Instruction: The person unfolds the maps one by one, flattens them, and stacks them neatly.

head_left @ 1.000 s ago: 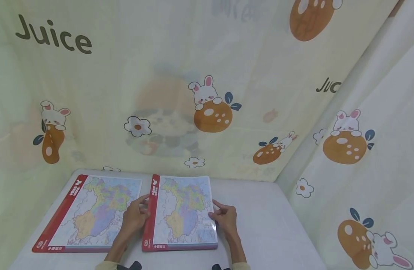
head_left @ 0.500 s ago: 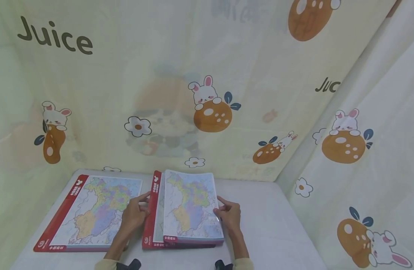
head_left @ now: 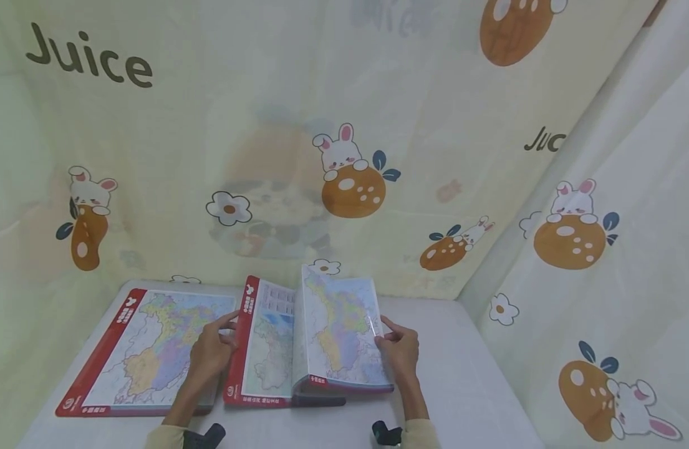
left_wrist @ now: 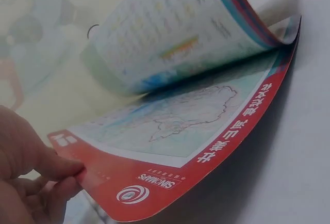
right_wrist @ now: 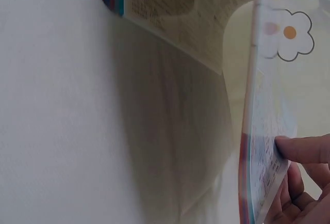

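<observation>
A folded glossy map (head_left: 344, 330) is lifted off the table in the head view, partly spread. Its red-edged panel (head_left: 271, 362) shows a second, greenish map on the left. My left hand (head_left: 212, 352) pinches the red left margin between thumb and fingers, which the left wrist view shows close up. On the other side, my right hand (head_left: 403, 355) holds the right edge of the upper panels, thumb on top. In the right wrist view those panels (right_wrist: 265, 172) hang bent above the table. Part of the lower panel is hidden beneath them.
Another map (head_left: 153, 355) with a red left margin lies flat at the left, partly under my left forearm. A white table (head_left: 462, 374) stretches to the right. Printed curtains (head_left: 434, 156) with rabbits and fruit enclose the back and sides.
The upper panels have come away from the red-edged panel, rightward and upward with my right hand, uncovering the greenish map. My left hand has shifted slightly left with the red margin.
</observation>
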### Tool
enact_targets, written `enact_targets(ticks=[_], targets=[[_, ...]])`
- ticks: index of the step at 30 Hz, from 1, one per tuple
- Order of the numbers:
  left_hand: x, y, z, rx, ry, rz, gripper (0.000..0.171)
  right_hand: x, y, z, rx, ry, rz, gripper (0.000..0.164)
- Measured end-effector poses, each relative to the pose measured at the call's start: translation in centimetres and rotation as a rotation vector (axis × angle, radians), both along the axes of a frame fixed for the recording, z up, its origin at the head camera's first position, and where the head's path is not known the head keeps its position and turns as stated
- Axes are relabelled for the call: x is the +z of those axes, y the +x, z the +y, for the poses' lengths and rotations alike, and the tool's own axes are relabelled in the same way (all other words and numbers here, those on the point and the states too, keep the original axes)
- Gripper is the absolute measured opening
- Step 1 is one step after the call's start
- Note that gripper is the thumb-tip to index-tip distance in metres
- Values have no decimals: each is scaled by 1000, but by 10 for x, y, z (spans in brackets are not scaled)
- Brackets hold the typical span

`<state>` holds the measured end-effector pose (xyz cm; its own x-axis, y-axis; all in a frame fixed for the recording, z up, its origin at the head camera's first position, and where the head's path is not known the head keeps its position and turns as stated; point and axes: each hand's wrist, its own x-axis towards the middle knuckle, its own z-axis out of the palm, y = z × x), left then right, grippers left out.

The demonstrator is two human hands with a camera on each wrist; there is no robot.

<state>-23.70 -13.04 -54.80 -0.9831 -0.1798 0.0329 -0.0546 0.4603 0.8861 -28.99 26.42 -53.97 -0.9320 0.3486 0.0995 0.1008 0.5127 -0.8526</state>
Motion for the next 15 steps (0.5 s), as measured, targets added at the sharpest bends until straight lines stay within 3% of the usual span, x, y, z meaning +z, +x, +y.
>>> enact_targets(ticks=[8, 15], targets=[[8, -6, -12, -12, -23, 5, 71, 17, -7, 17, -86, 35, 22, 52], [10, -5, -29, -17, -55, -15, 70, 15, -4, 36, -192, 75, 72, 53]])
